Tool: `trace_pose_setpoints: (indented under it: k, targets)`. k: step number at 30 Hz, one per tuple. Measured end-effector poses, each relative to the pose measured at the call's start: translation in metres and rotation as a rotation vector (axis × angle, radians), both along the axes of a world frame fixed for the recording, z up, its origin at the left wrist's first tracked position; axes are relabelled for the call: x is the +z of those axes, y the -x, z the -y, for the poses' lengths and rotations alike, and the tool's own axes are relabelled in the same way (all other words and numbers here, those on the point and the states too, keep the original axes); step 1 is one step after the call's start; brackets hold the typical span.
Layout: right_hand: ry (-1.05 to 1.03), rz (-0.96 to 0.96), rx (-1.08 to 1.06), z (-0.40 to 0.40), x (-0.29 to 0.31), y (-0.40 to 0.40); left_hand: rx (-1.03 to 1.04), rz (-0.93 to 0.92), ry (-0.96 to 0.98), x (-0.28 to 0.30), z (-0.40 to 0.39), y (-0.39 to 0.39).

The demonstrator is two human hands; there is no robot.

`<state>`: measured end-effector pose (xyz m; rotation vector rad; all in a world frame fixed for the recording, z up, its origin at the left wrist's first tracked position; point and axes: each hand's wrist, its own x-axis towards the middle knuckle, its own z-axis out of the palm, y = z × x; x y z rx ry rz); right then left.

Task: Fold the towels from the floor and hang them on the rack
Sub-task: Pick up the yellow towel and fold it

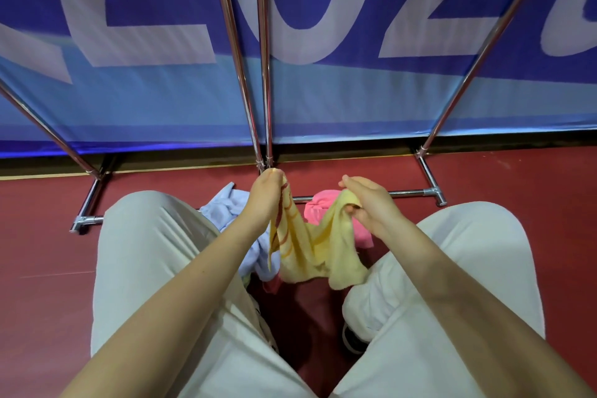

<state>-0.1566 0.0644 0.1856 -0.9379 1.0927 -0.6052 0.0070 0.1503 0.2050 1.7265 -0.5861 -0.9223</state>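
Knees in pale trousers (155, 268): bent low over the red floor (42, 252), nearest the camera.

Yellow towel (318, 252): held up between the knees, sagging in the middle, its lower edge hanging close to the floor. Left hand (266, 195): pinched shut on one top corner. Right hand (368, 203): closed on the opposite top edge.

Blue towel (223, 208) and pink towel (318, 208): heaped on the floor just behind the yellow one, unfolded.

Rack (416, 193): chrome base bar beyond the heap, uprights rising before a blue banner (161, 100); no towel is seen hung.

Risks, as judged: a corner could be let slip by so shallow a pinch; the fold could be skewed by uneven edges; the trailing edge could be caught on the heap.
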Motion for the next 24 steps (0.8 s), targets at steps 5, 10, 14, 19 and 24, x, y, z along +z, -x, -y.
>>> trace_pose_setpoints:
  k: [5, 10, 14, 19, 24]
  targets:
    - [-0.041, 0.218, 0.009, -0.003, 0.014, -0.012, -0.018, -0.109, 0.058, 0.011, 0.004, 0.01]
    - [0.065, 0.244, 0.063, -0.011, 0.027, -0.024, 0.051, -0.184, 0.192, 0.01, 0.014, 0.019]
    - [0.125, 0.302, 0.05, -0.01, 0.034, -0.03, 0.051, -0.268, 0.276, 0.013, 0.019, 0.029]
    - [0.112, 0.438, 0.047, -0.007, 0.041, -0.032, 0.114, -0.458, 0.28, 0.015, 0.026, 0.024]
    - [0.385, 0.146, 0.042, -0.004, 0.04, -0.029, 0.052, -0.497, 0.29, 0.015, 0.026, 0.028]
